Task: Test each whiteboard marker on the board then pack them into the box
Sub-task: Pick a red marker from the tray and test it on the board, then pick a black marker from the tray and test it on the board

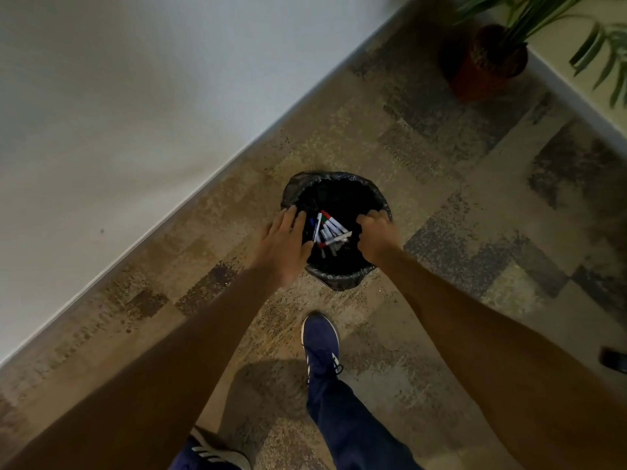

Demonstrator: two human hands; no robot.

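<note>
Several whiteboard markers [330, 230], white with red, blue and green caps, lie in a heap inside a round bin lined with a black bag [336, 184] on the floor. My left hand [288, 242] rests on the bin's left rim with its fingers spread over the edge of the bag. My right hand [376, 235] grips the bag's right rim with curled fingers. Neither hand touches a marker. No board and no box are in view.
The bin stands on a patterned carpet near a white wall [118, 113] running diagonally at the left. A potted plant [488, 59] stands at the back right. My blue shoe [320, 347] is just in front of the bin. A dark object [614, 359] lies at the right edge.
</note>
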